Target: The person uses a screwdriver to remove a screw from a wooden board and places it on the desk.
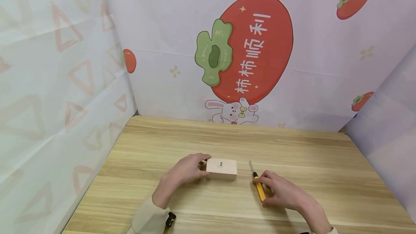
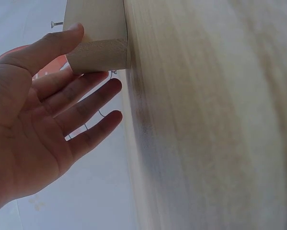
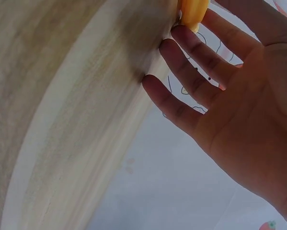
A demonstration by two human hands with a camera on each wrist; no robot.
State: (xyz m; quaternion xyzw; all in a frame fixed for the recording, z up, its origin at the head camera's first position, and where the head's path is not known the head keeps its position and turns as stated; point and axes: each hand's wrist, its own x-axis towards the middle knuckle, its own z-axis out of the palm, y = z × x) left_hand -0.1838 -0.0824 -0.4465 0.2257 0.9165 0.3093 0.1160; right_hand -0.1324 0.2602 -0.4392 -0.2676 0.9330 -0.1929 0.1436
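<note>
A pale wooden block (image 1: 221,172) lies on the table, with a small metal screw (image 1: 221,163) standing up from its top. My left hand (image 1: 186,169) pinches the block's left end, thumb on the near face and fingertips at the far side. In the left wrist view, the other fingers spread loosely beside the block (image 2: 96,28). To the right lies a screwdriver (image 1: 260,190) with a yellow handle and black collar, its thin shaft pointing away. My right hand (image 1: 284,190) holds its handle between thumb and index finger; the right wrist view cuts off most of that grip.
The wood-grain table (image 1: 201,208) extends around both hands. A white cloth with printed persimmons and a rabbit (image 1: 230,111) hangs along its back edge. Another patterned cloth (image 1: 65,93) closes the left side, and a plain pale one (image 1: 386,129) the right.
</note>
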